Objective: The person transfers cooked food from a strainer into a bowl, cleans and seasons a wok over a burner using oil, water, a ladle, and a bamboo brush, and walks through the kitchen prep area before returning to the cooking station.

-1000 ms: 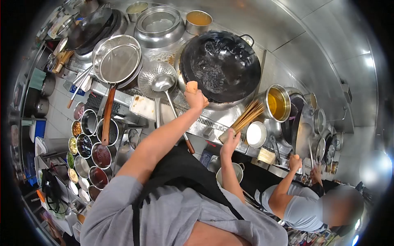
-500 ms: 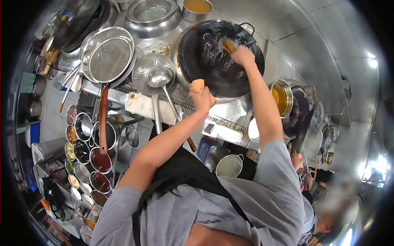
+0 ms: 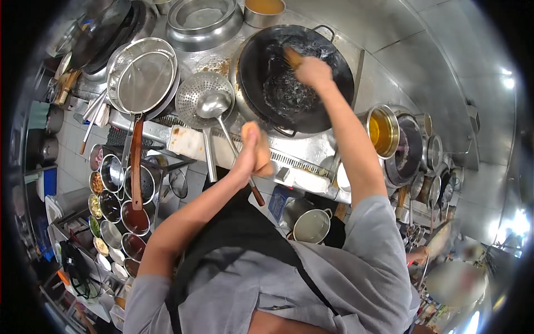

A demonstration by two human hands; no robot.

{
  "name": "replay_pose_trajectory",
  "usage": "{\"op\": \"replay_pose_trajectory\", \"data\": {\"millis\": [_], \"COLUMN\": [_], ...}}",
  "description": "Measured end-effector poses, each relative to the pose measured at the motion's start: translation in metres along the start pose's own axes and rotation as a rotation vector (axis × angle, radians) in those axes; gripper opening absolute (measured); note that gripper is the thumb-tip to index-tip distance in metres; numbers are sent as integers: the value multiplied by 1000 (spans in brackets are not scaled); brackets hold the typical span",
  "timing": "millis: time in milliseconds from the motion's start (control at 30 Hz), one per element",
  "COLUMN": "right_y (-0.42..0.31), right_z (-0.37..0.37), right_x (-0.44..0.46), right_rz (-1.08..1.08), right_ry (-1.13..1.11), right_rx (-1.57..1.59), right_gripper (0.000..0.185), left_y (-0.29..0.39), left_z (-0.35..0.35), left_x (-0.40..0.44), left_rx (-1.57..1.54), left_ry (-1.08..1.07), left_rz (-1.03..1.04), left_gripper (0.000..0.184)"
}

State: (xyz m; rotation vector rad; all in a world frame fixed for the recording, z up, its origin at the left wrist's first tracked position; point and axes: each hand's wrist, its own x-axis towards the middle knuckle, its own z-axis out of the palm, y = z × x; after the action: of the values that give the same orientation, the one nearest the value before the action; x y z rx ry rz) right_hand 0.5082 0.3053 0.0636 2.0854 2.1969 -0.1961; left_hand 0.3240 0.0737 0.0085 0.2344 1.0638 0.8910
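Note:
My right hand (image 3: 313,72) grips a bamboo wok brush (image 3: 291,57) above the inside of a large black wok (image 3: 334,106). Water with whitish foam swirls across the wok's bottom. In my left hand (image 3: 245,158) is a folded peach-coloured cloth (image 3: 262,156), slightly blurred, held away from the wok's near loop handle (image 3: 285,132). To the left of the wok lies a perforated strainer (image 3: 189,92), with a metal ladle (image 3: 213,104) resting on it.
Round wire-mesh sieves (image 3: 146,83) lie further left. A pot of yellow liquid (image 3: 381,133) stands to the right. Several containers of ingredients and sauces (image 3: 135,218) fill a lower-left rack. A pale pot (image 3: 311,226) sits below the counter. Another person's hand (image 3: 418,255) shows at lower right.
My left hand with the cloth has moved back from the wok's near edge towards my body. My right hand has swept the brush left and slightly up inside the wok.

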Motion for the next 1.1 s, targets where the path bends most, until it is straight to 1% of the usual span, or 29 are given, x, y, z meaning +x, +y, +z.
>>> {"op": "replay_pose_trajectory", "data": {"millis": [67,133,167,200,267,300,333,400,467,533,600,633,667,700,733,800,833,867,933,1000,1067,1100], "right_y": [-39,-43,-39,-27,13,41,60,44,10,-39,-42,-34,-20,-3,16,69,70,69,21,-23,-48,-49], "right_z": [0,-1,-10,-22,-29,-17,-8,-8,16,-3,1,2,0,-1,-2,20,13,9,2,30,28,14], "right_x": [-42,-90,-111,-121,-91,-59,-25,11,31,-16,-64,-93,-114,-119,-120,-69,-35,-13,-2,-2,-52,-85], "right_rz": [-241,-470,-457,-443,-210,-79,48,244,154,46,-221,-283,-346,-269,-189,48,177,307,302,179,-107,-223], "right_ry": [11,-7,-116,-221,-372,-237,-103,71,26,22,57,5,-51,-154,-254,-17,42,94,146,208,227,154], "right_rx": [-172,-221,-255,-291,-405,-317,-226,111,250,89,115,54,-8,-113,-216,-246,-70,108,580,357,221,175], "right_gripper": [26,24,24,24,30,29,29,33,36,36,33,30,27,28,28,31,32,33,31,29,29,28], "left_y": [4,-16,-25,-29,-37,-37,-40,-48,-36,-37,-52,-46,-37,-30,-26,-21,-22,-22,-21,-12,-10,-16], "left_z": [23,49,49,57,71,74,70,58,57,55,50,53,58,62,62,63,64,61,54,55,56,52], "left_x": [32,61,76,82,87,92,97,107,98,97,109,104,94,87,84,81,81,82,85,75,78,87], "left_rx": [94,14,-175,-184,-163,-221,-217,-3,1,-3,-48,-53,27,103,99,53,25,36,66,94,97,127], "left_ry": [-173,-48,-60,-66,213,300,297,255,251,234,233,229,268,308,310,237,256,257,153,155,151,163], "left_rz": [-197,-42,-129,-119,-35,-100,-92,48,39,27,278,283,187,91,98,24,46,50,25,5,-9,29], "left_gripper": [49,48,42,42,32,28,28,22,21,20,21,21,23,25,25,36,27,27,21,20,19,19]}}
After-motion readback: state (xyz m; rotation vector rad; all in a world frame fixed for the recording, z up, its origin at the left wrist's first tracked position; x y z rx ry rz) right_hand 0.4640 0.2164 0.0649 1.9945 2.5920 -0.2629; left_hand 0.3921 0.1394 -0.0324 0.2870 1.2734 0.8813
